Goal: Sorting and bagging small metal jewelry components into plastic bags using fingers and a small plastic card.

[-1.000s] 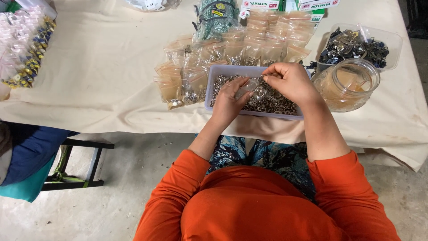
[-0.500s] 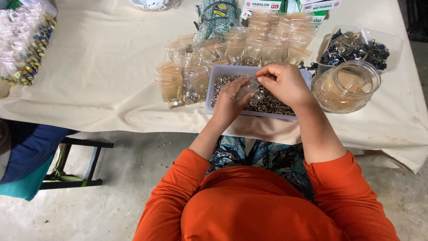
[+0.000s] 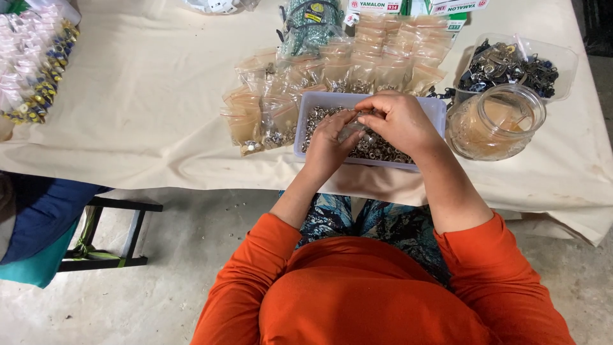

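Pinching small clear bag (image 3: 353, 130): left hand (image 3: 329, 140), right hand (image 3: 401, 121), over tray (image 3: 434, 110).

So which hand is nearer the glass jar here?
Right. The right hand is over the lavender tray, just beside the glass jar; the left hand is further along the tray, on the right hand's far side.

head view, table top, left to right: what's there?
Pile of pink packets → small clear bags → lilac tray of metal bits, both hands over it → glass jar → clear tub of dark hardware.
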